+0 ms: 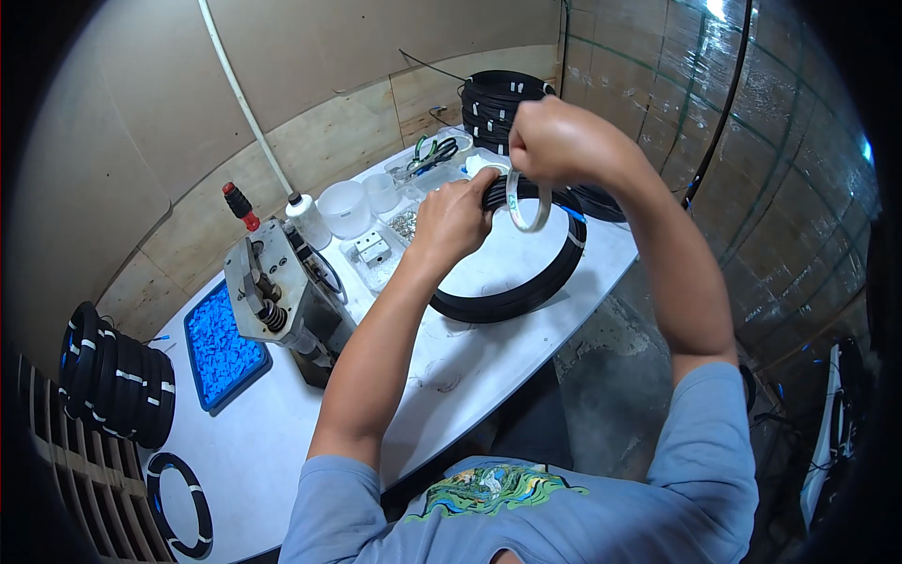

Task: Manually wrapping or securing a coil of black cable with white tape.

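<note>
On the white bench (489, 367) in front of me, I go from the biggest things down. One grey metal machine (282, 291) with a red-capped handle stands at the left middle. Just left of it lies one blue tray (221, 343) full of small blue pieces. One black cable coil (526, 282) lies flat on the bench at the centre right, and it is the thing I am working on; its far edge is lifted slightly where my hands meet it. At the back of the bench one stack of black coils (503, 108) stands near the wall. At the far left a second stack of coils with white bands (117, 376) sits upright on a slatted rack, and one single coil (178, 508) lies flat at the near-left corner. That makes three loose groups besides the one in hand.

Smaller things sit behind the machine: one white bottle (305, 218), two clear plastic cups (346, 207), and one pair of green-handled scissors (432, 150).

My left hand (456, 218) has its grip closed on the top of the working coil, pinching the strands together. My right hand (554, 141) is clenched into a fist above it, grasping one strip of white tape (526, 202) that loops down beside the coil.
</note>
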Available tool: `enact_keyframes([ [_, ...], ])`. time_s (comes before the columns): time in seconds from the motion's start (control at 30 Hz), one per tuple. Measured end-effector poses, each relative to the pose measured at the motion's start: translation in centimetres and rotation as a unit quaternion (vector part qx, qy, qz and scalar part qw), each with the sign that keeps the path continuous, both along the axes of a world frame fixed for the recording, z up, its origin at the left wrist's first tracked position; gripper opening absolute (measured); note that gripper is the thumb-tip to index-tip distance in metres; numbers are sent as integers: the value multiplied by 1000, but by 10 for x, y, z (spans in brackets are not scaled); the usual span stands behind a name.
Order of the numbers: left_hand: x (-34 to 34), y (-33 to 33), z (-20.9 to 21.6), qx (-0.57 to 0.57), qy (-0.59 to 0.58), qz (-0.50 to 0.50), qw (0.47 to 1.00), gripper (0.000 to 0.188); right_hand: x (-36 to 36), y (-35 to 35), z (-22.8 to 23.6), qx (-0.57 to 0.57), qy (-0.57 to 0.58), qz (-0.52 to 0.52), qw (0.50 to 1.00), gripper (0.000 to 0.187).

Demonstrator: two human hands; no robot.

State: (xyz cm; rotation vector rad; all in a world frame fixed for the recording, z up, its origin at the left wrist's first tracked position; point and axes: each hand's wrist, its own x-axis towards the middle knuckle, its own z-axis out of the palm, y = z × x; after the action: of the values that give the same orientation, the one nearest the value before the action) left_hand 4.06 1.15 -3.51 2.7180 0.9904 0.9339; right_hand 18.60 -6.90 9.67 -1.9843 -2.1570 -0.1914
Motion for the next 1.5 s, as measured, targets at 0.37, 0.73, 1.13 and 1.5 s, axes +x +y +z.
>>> enact_keyframes([
  [0.37,-5,23,-6,-35,-15,22,999,42,-15,-51,-146,171,312,-39,934,17],
  [0.73,-2,23,-12,59,-60,-56,995,30,-5,-3,-163,98,507,-42,855,26],
  [1.13,1,28,-15,50,-87,-44,994,30,-14,-2,-165,50,735,-41,675,22],
  [1.5,-2,32,-15,33,-76,-29,996,34,-19,-8,-150,50,748,-33,661,22],
])
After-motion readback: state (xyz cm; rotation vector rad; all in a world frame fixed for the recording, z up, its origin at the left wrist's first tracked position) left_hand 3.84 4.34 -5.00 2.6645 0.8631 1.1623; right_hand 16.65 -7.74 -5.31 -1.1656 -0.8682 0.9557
